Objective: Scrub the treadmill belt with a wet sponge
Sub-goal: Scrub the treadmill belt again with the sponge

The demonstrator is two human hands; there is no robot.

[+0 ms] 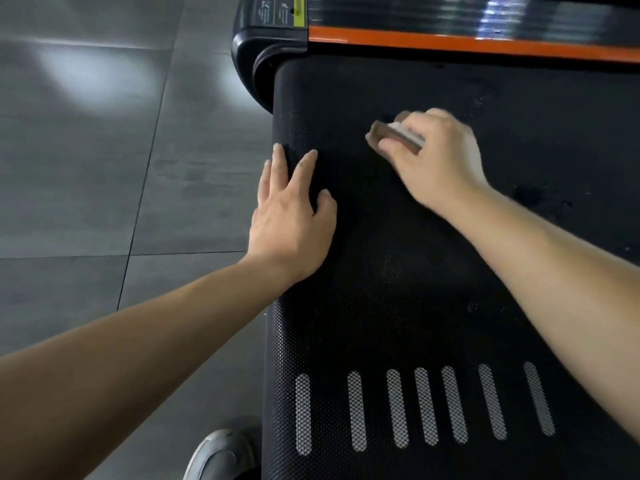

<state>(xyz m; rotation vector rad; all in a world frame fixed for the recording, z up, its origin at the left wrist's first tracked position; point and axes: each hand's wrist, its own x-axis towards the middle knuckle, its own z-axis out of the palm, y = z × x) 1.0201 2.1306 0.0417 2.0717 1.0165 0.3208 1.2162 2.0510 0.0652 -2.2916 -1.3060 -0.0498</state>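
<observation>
The black textured treadmill belt (398,278) fills the middle and right of the view. My right hand (440,161) grips a brown and white sponge (391,133) and presses it onto the belt's upper middle; the hand and sponge are motion-blurred. My left hand (294,213) lies flat, fingers spread, on the belt's rounded left end. Dark patches (533,199) mark the belt to the right of the sponge hand.
An orange strip (467,43) and a glossy black side rail (450,12) run along the top. A black end cap (263,60) sits at the top left of the belt. Grey floor tiles (104,150) lie left. A grey shoe (218,455) shows at the bottom.
</observation>
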